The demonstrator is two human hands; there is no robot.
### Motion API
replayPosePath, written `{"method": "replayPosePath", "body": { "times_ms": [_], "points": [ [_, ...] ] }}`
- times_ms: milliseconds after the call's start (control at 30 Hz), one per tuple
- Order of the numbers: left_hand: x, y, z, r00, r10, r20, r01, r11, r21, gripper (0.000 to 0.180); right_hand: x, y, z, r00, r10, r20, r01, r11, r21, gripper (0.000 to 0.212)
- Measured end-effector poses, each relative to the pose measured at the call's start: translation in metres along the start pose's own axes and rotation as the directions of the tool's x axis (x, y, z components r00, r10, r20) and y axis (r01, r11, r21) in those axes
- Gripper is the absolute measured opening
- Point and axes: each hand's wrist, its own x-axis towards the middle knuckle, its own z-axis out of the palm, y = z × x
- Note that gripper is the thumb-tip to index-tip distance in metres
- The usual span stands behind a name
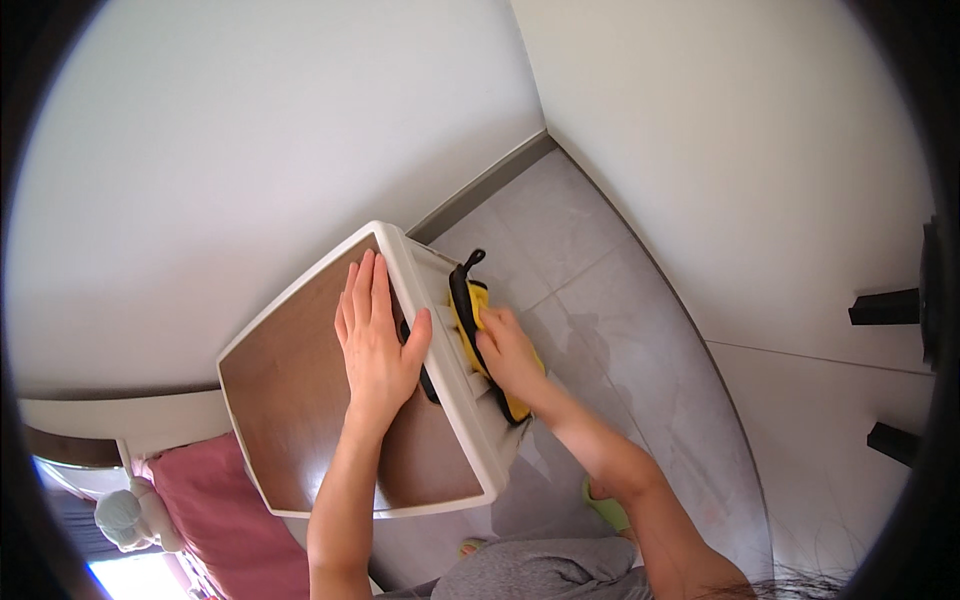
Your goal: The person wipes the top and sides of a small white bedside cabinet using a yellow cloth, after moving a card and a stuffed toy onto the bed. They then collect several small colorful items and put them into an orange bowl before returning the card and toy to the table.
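Note:
A small bedside cabinet (pixel 300 350) with a brown top and a white rim stands in front of me. My left hand (pixel 377 335) lies flat on its top near the right rim, fingers stretched out. Partly covered by that hand is a flat black object (pixel 428 383), whose kind I cannot make out. My right hand (pixel 510 352) grips a yellow cleaning cloth (pixel 467 318) with a black border and a black hanging loop. The cloth is pressed against the cabinet's white right side, and my fingertips are partly hidden in its folds.
White walls (pixel 300 130) meet at a corner behind the cabinet, with a grey skirting board (pixel 490 185). Grey floor tiles (pixel 590 290) lie to the right. A bed with a dark pink cover (pixel 215 500) and a plush toy (pixel 135 515) is at lower left. Black handles (pixel 885 307) jut out at right.

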Motion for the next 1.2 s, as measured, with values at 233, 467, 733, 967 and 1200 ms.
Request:
{"method": "replayPosePath", "body": {
  "times_ms": [233, 467, 733, 967, 1200],
  "points": [
    [0.016, -0.006, 0.014, 0.999, -0.023, -0.044, 0.023, 1.0, 0.02, 0.065, -0.027, -0.024, -0.033, 0.979, -0.202, 0.022, 0.202, 0.979, 0.033, 0.026],
    [0.032, -0.004, 0.017, 0.989, -0.058, -0.133, 0.05, 0.997, -0.061, 0.058, 0.026, 0.051, -0.022, 0.986, 0.0, 0.164, 0.036, 0.976, -0.215, 0.029],
    [-0.075, 0.04, -0.031, 0.983, 0.141, 0.117, -0.132, 0.988, -0.079, 0.061, -0.065, -0.047, -0.07, 0.98, -0.199, 0.027, 0.195, 0.976, 0.101, 0.028],
    [-0.095, 0.045, -0.028, 0.974, 0.134, 0.181, -0.119, 0.989, -0.091, 0.07, -0.035, 0.047, -0.042, 0.985, 0.074, 0.158, -0.041, 0.978, -0.202, 0.027],
    [-0.1, 0.037, -0.028, 0.977, 0.135, 0.167, -0.12, 0.988, -0.097, 0.07, -0.087, -0.051, -0.079, 0.984, -0.061, 0.166, 0.06, 0.998, 0.015, 0.035]
  ]
}}
